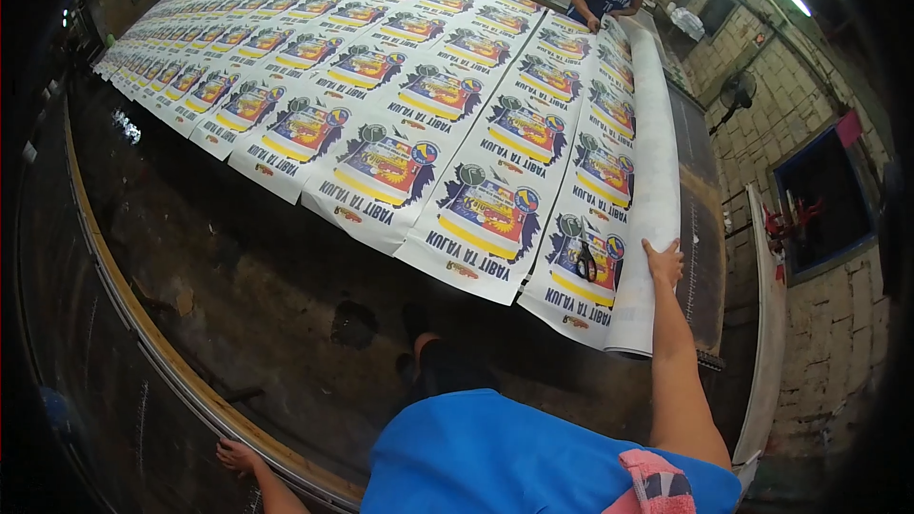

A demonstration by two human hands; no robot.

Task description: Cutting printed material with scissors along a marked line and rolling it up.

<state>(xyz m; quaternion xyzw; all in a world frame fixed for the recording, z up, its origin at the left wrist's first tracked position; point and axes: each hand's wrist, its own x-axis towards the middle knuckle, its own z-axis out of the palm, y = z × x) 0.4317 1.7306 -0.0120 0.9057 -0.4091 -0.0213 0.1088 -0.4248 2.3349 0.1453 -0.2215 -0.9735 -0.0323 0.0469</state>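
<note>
White roll (659, 181) — right grip (664, 263) spread on it | left grip (238, 458) open, table edge (190, 385) | floor (286, 295) between

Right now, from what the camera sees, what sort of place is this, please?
Probably a printing workshop: printed sheets repeat one colourful design across a long table, a thick white roll lies at their right side, and scissors rest on the print.
</note>
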